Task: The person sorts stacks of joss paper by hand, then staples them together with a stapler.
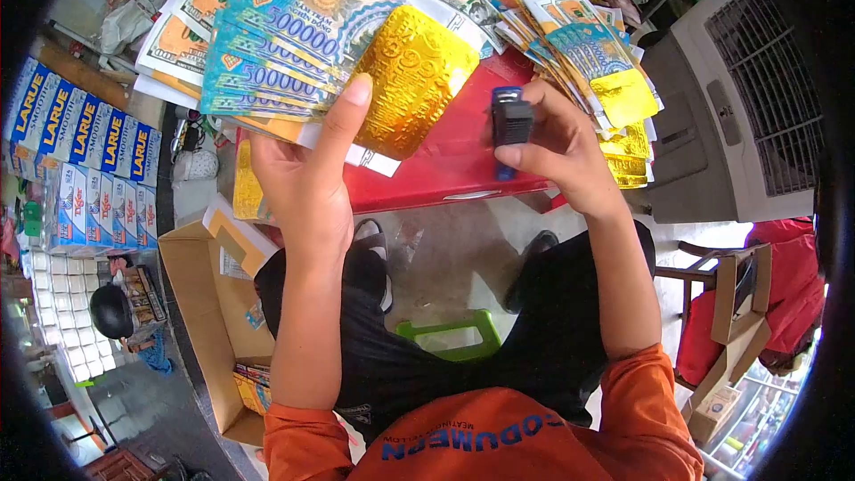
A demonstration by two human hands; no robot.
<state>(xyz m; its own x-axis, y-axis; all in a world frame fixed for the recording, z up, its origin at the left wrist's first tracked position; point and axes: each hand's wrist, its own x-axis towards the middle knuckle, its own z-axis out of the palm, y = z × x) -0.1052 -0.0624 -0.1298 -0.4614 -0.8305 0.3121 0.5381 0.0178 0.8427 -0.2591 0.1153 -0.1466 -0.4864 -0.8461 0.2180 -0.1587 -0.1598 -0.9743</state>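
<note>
My left hand (307,178) is closed on a fanned bundle of joss paper money (285,44), thumb pressed on top. The bundle shows blue 500000 notes over dollar-style notes, with an embossed gold foil sheet (419,80) at its right side. In my right hand (570,147) is a small blue and black stapler (512,125), held upright between thumb and fingers just right of the gold sheet. The stapler and the bundle are apart. Both hands are above the near part of the red table (392,187).
More fanned joss paper bundles (588,62) are piled at the table's right. An open cardboard box (205,330) with papers stands at my lower left. LARUE beer cartons (80,120) are stacked at far left. A grey air cooler (730,89) stands right; a green stool (454,338) is below me.
</note>
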